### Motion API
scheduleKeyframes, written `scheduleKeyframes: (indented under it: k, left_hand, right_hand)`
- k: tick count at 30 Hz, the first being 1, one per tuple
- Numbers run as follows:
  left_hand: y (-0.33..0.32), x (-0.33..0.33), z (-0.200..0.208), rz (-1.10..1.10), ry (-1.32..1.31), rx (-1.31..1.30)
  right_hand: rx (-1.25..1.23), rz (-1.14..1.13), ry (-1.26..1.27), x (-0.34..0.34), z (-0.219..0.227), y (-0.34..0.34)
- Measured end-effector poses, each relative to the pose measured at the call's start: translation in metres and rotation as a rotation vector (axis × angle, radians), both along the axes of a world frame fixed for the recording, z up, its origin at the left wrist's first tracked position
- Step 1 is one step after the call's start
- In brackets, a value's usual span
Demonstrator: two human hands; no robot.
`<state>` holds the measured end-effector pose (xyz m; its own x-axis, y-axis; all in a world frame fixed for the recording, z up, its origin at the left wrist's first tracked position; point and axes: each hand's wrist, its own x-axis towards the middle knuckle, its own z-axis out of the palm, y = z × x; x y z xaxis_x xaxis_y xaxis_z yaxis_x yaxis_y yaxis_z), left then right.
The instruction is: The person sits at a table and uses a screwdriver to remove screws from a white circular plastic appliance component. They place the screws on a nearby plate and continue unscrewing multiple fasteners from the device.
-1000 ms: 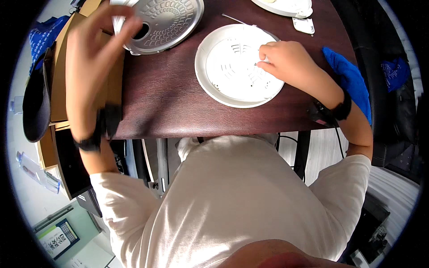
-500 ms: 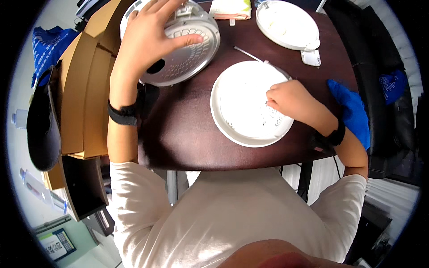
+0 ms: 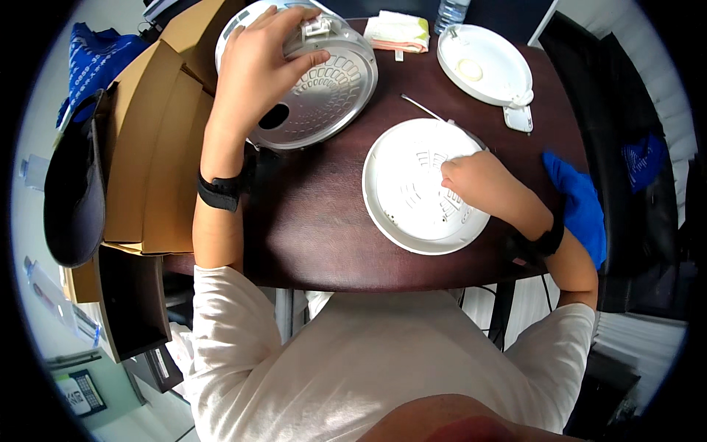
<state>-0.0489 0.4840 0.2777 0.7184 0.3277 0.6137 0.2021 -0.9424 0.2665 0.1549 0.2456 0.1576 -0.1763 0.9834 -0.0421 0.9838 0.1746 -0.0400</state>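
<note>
A round appliance body, silver-grey with rings of vent slots in its base, lies at the far left of the table. My left hand rests across its upper side, thumb stretched out and fingers apart. Nearer the middle, a white round slotted cover lies on the tabletop with its inner side up. My right hand is closed over the cover's right part, fingertips bent down to its slots. Whatever those fingers hold, if anything, is hidden. A few small dark specks show near the cover's lower rim.
Behind the cover lies a thin swab-like stick. A white lid sits at the far right, near a pack of wipes and a clear bottle. Blue cloth lies right; a cardboard box stands left.
The whole view has shifted, so things appear slightly lower and further right. Both hands keep their places, the left on the appliance body, the right closed over the slotted cover.
</note>
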Motion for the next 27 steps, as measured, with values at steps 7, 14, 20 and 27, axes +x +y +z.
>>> scheduleKeyframes:
  k: [7,14,20,27]
  left_hand:
    - [0.02,-0.019,-0.018,0.081,-0.17,0.153]
    - [0.014,-0.023,-0.026,0.042,-0.213,-0.134]
    - [0.012,-0.021,-0.027,-0.006,-0.197,-0.215]
    - [-0.023,-0.002,-0.009,-0.026,-0.264,-0.123]
  right_hand:
    - [-0.023,-0.12,0.158,0.002,0.014,-0.003]
    - [-0.088,-0.085,0.056,0.013,-0.006,0.007]
    - [-0.129,-0.249,0.276,0.002,0.021,0.012]
    - [0.452,-0.16,0.609,-0.019,0.075,0.047]
